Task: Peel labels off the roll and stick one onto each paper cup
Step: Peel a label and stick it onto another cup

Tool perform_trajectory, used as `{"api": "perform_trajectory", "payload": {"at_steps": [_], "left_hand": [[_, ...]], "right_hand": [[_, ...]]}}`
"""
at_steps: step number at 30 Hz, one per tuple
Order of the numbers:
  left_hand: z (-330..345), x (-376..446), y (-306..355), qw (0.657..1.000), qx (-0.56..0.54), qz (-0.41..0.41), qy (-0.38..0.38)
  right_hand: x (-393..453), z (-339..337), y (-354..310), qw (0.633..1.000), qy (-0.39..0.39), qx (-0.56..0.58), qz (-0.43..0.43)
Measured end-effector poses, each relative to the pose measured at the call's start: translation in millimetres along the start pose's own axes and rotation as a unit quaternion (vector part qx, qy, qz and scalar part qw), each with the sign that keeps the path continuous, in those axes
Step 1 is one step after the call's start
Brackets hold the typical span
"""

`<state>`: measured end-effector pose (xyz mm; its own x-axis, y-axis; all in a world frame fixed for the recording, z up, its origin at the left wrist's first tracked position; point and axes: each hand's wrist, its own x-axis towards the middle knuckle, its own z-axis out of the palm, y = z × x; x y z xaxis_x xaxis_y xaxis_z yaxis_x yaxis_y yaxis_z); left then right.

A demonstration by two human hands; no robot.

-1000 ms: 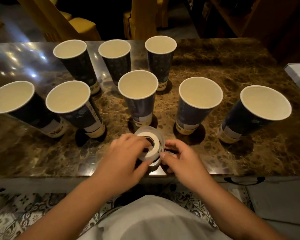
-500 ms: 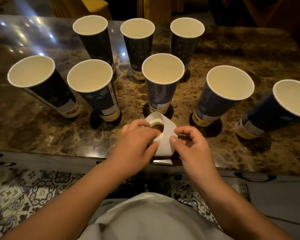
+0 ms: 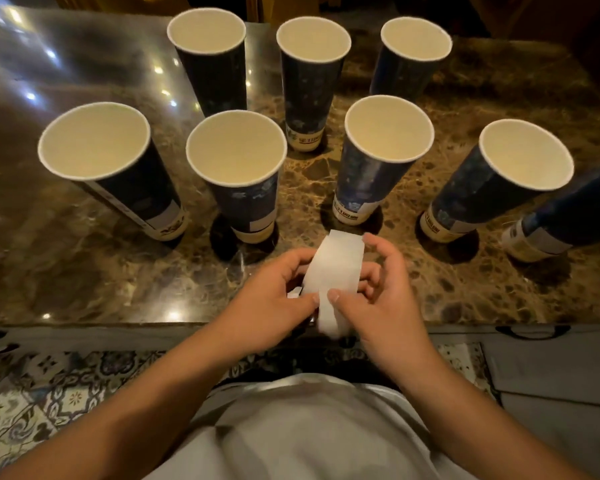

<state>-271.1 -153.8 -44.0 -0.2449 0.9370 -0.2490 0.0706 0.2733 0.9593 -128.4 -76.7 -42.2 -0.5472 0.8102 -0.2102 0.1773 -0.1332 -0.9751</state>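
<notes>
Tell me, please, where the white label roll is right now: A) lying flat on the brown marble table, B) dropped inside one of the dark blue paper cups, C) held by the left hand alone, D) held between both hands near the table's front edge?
D: the white label roll is gripped by the left hand and the right hand together, thumbs pinching its loose strip, in front of the dark blue paper cups.

I see eight paper cups [image 3: 236,157] on the marble table [image 3: 84,271]: three behind, five in front, label roll [image 3: 333,271] nearest me.
</notes>
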Motion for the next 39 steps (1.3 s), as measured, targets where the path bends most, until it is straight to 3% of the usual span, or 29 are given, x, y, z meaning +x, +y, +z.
{"api": "perform_trajectory", "payload": {"at_steps": [9, 11, 17, 24, 30, 33, 36, 39], "left_hand": [[-5, 13, 7, 0.998, -0.047, -0.039, 0.026], [-4, 16, 7, 0.997, -0.061, -0.045, 0.023], [-6, 9, 4, 0.998, -0.028, -0.016, 0.054], [-7, -3, 3, 0.997, 0.05, 0.034, 0.041], [-9, -1, 13, 0.996, -0.045, 0.046, 0.061], [-11, -2, 14, 0.995, 0.006, 0.056, 0.086], [-14, -7, 20, 0.985, 0.103, 0.08, 0.111], [-17, -10, 29, 0.955, 0.247, 0.124, 0.108]], "right_hand": [[-9, -8, 15, 0.952, -0.043, -0.265, -0.148], [-8, -11, 15, 0.961, -0.061, -0.24, -0.124], [0, -8, -3, 0.999, -0.035, -0.007, 0.013], [7, -6, -13, 0.999, -0.042, 0.003, 0.017], [5, -7, -12, 0.987, -0.051, -0.097, -0.118], [5, -7, -12, 0.986, -0.043, -0.111, -0.113], [2, -9, -20, 0.985, 0.037, -0.123, -0.112], [0, -14, -33, 0.908, 0.062, -0.295, -0.292]]}}
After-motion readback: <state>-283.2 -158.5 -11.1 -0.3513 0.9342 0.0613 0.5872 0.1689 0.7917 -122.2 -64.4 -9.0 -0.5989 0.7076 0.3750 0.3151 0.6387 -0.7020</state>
